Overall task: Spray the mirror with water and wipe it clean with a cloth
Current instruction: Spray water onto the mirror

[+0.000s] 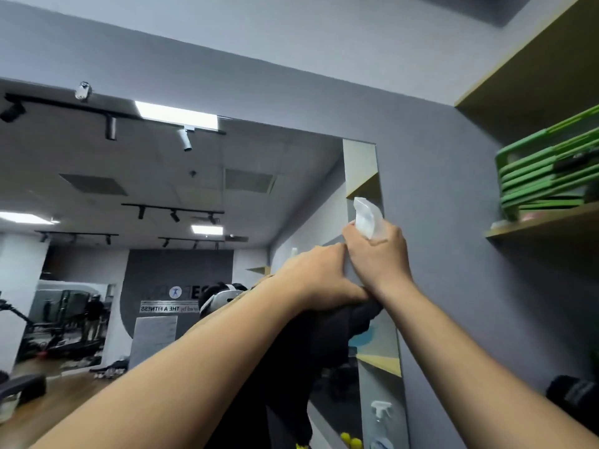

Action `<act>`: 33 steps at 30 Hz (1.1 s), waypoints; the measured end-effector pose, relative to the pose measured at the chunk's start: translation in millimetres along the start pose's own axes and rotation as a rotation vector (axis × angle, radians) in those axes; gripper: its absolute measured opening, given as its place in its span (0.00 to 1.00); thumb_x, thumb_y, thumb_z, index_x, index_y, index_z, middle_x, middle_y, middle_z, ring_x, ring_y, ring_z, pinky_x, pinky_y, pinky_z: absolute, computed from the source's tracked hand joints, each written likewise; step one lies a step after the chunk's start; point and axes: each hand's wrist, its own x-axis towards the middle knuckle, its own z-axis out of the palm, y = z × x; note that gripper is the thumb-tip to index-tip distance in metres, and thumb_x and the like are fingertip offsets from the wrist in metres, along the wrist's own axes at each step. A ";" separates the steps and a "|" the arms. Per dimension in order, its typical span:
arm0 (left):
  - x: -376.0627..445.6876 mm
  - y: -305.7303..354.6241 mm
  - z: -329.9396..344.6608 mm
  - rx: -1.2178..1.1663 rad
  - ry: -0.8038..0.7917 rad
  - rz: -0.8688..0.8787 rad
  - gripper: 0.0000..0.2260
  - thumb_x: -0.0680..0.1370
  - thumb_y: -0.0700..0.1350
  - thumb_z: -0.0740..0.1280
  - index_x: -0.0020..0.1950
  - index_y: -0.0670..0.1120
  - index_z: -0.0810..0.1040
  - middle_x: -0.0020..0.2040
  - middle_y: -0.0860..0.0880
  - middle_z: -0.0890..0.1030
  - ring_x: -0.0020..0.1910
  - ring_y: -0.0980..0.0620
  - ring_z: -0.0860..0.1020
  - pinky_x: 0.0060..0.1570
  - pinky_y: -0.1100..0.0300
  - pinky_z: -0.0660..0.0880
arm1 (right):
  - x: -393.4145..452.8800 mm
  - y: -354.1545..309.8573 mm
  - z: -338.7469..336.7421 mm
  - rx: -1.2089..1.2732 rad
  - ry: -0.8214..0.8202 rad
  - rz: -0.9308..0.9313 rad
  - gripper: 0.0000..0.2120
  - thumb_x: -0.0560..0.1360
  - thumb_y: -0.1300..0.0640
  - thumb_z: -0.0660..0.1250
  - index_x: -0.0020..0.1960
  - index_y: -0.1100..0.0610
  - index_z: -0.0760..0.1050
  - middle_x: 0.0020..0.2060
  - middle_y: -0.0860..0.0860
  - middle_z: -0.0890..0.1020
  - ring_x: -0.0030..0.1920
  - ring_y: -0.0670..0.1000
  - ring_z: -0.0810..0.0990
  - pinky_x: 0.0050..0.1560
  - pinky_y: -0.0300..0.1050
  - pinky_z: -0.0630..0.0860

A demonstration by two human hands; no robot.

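Most of the spray bottle [368, 220] is hidden inside the right hand [377, 254] — only its white head is seen. The dark cloth [324, 345] is partly covered by the left hand [316, 280] and forearm. The mirror [162, 205] is cut off at the left edge, and the green stack [547, 170] at the right — both blurred.

- Mirror [194, 189]: smooth, glossy glass.
- Spray bottle [368, 218]: translucent white plastic.
- Cloth [324, 345]: soft, matt black fabric.
- Shelf [544, 223] at right: matt pale wood.
- Wall [437, 205]: matt grey paint.
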 end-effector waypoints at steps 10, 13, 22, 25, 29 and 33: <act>-3.1 -2.0 7.3 0.068 -0.007 -0.007 0.33 0.62 0.71 0.66 0.63 0.58 0.72 0.55 0.55 0.82 0.53 0.48 0.81 0.56 0.47 0.78 | -10.1 -2.9 -3.9 0.038 0.006 0.087 0.12 0.66 0.45 0.64 0.39 0.54 0.73 0.33 0.49 0.78 0.40 0.57 0.77 0.41 0.46 0.72; -7.8 2.5 14.0 0.092 -0.008 0.002 0.36 0.61 0.73 0.65 0.64 0.56 0.71 0.55 0.54 0.82 0.54 0.48 0.81 0.56 0.47 0.78 | -12.6 0.3 -10.4 0.029 -0.009 0.089 0.10 0.73 0.53 0.67 0.39 0.60 0.74 0.30 0.51 0.77 0.36 0.57 0.75 0.38 0.47 0.72; -41.9 15.9 55.1 0.176 -0.055 -0.035 0.35 0.69 0.73 0.68 0.66 0.50 0.70 0.60 0.49 0.81 0.59 0.44 0.81 0.59 0.48 0.77 | -50.7 40.4 -28.6 0.059 -0.092 0.157 0.09 0.73 0.57 0.70 0.37 0.61 0.77 0.31 0.53 0.79 0.32 0.53 0.76 0.35 0.46 0.73; -60.1 17.3 78.5 0.176 -0.083 -0.041 0.38 0.69 0.74 0.67 0.68 0.50 0.68 0.59 0.49 0.83 0.57 0.44 0.82 0.57 0.48 0.79 | -76.6 57.4 -36.4 0.080 -0.128 0.164 0.09 0.74 0.57 0.71 0.37 0.60 0.78 0.31 0.53 0.80 0.32 0.48 0.76 0.34 0.45 0.74; -86.8 27.2 107.5 0.200 -0.133 -0.061 0.35 0.70 0.73 0.67 0.67 0.50 0.68 0.56 0.48 0.83 0.55 0.42 0.83 0.50 0.51 0.75 | -111.1 82.7 -45.2 0.044 -0.162 0.193 0.10 0.73 0.59 0.71 0.36 0.61 0.76 0.26 0.48 0.76 0.28 0.44 0.73 0.31 0.39 0.71; -110.5 29.8 134.1 0.160 -0.203 -0.109 0.36 0.70 0.74 0.66 0.67 0.51 0.68 0.57 0.49 0.82 0.55 0.41 0.82 0.51 0.50 0.75 | -141.1 104.2 -54.3 0.049 -0.183 0.230 0.06 0.73 0.60 0.72 0.38 0.58 0.78 0.31 0.50 0.80 0.32 0.46 0.76 0.35 0.41 0.74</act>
